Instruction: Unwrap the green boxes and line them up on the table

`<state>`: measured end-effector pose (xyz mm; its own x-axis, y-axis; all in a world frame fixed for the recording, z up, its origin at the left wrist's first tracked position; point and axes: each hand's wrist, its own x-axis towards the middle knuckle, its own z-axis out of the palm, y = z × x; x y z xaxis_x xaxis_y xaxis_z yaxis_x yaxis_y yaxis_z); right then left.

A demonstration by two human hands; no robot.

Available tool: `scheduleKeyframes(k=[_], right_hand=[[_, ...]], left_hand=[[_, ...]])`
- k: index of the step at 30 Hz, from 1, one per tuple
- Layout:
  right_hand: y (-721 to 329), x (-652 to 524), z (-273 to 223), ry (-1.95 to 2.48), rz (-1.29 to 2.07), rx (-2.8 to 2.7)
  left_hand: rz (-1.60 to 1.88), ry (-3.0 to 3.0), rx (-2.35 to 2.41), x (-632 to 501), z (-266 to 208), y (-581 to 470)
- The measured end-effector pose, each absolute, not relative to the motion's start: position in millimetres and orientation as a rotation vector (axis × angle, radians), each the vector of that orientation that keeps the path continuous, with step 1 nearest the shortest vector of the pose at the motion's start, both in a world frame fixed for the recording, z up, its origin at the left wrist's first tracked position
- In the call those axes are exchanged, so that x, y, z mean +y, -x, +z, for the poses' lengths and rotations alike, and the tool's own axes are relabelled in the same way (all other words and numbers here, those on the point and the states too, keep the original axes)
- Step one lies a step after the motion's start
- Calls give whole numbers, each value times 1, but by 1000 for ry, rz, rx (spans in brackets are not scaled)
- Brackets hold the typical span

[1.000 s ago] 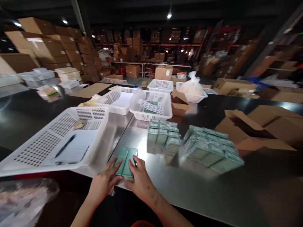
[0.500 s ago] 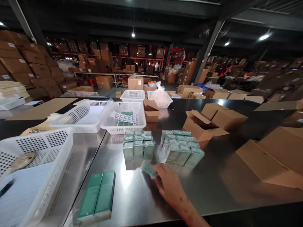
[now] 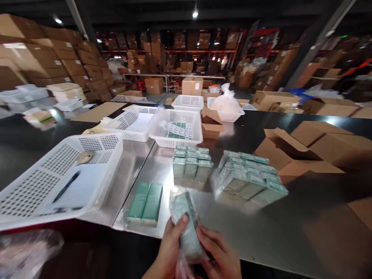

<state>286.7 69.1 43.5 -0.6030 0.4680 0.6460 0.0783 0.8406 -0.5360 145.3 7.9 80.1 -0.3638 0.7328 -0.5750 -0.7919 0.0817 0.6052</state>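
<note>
Both hands hold one plastic-wrapped green box [image 3: 186, 223] low at the near edge of the steel table [image 3: 261, 228]. The left hand [image 3: 170, 252] grips the box from its left side, thumb laid across the wrapper; the right hand [image 3: 221, 254] closes on its right side and lower end. The box is lifted clear of the table, tilted, top end pointing away.

Just left of the held box, a flat pair of green boxes [image 3: 145, 203] lies on the table. Beyond the held box stands a small block of upright wrapped boxes [image 3: 190, 164]; to the right of that, a larger wrapped block [image 3: 251, 178]. Well left of the held box sits a white perforated basket [image 3: 35, 182] with a pen [image 3: 66, 186] on paper inside.
</note>
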Motion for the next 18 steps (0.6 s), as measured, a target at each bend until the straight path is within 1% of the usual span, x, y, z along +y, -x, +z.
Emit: scheduleKeyframes(k=[2,5,6,7,10,11,14,18], right_hand=[[-285,71,49,514,449,-2093],[-283,71,54,513,555,-2158],[-282,73,54,520,681,-2171],[-280,77,54,556,880,-2138],[-264,97,52,814,1626,-1793],[-255,104,53,913,1781,-1733],[-226,118,61,1062,1960,-1704],[-200,115,71,1013,2119,-1817]], left_hand=[[1565,68,1069,2,72,-158],[1625,65,985,-8,63,-168],[1643,62,981,-11,60,-167],[1637,41,988,-14,58,-165],[1594,-95,970,-24,51,-154],[1583,-106,943,-28,47,-152],[1581,-64,883,-42,37,-149],[1528,-161,943,-57,29,-143]])
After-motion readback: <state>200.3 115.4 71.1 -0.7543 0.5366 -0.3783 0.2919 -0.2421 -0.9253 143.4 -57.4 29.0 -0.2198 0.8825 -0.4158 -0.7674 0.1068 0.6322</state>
